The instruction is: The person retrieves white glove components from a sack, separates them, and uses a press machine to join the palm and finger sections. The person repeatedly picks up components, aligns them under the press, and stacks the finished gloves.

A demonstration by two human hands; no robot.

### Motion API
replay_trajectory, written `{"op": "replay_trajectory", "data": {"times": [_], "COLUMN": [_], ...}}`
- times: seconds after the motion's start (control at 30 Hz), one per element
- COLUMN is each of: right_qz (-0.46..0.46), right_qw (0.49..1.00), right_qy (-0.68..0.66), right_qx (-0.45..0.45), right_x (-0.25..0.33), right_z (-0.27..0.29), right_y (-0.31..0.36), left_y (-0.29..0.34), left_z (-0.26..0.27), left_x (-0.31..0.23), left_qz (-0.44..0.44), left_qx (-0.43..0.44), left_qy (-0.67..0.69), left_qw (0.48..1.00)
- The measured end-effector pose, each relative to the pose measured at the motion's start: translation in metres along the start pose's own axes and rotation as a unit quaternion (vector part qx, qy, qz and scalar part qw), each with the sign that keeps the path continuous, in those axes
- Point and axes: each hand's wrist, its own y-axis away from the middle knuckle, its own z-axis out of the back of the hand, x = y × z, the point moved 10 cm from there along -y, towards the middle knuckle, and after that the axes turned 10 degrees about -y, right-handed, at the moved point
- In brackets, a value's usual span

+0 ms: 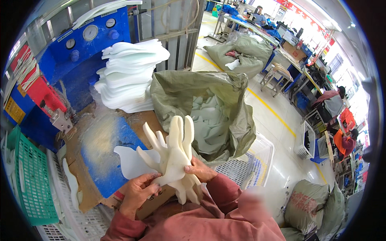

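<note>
A bundle of cream-white foam cutouts (175, 162) with several long rounded prongs is held in front of my body. My left hand (138, 192) pinches the bundle's lower left edge between thumb and fingers. Gripping its right side is my right hand (201, 169), thumb on the front face and fingers hidden behind. Some prongs point up and others down toward my lap. Just behind the bundle, a thin white foam sheet (130, 162) lies partly over the blue machine surface (94, 150).
Wavy white foam pieces (128, 80) are stacked by the blue machine with gauges (90, 32). A green woven sack (237, 116) of foam offcuts stands ahead, near a white basket (263, 148). At left is a green crate (36, 180). Other people work at far tables.
</note>
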Motion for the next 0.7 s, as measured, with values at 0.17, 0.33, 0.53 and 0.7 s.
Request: {"op": "replay_trajectory", "data": {"times": [0.17,0.33,0.53,0.7], "right_qz": [-0.033,-0.004,0.039,0.093], "right_qw": [0.999,0.993,0.986,0.99], "right_qy": [-0.029,-0.116,-0.062,-0.053], "right_qx": [-0.01,-0.037,-0.151,-0.096], "right_x": [-0.019,-0.02,0.023,0.086], "right_z": [0.015,0.033,0.065,0.066], "right_y": [0.007,0.015,0.022,0.02], "left_y": [-0.004,-0.005,0.014,0.029], "left_z": [-0.006,0.02,0.082,0.119], "left_x": [0.015,0.005,-0.02,-0.01], "left_qz": [0.037,-0.012,-0.067,-0.054], "left_qx": [0.036,0.024,-0.042,-0.098], "left_qy": [0.147,0.239,0.143,0.113], "left_qw": [0.988,0.971,0.987,0.987]}}
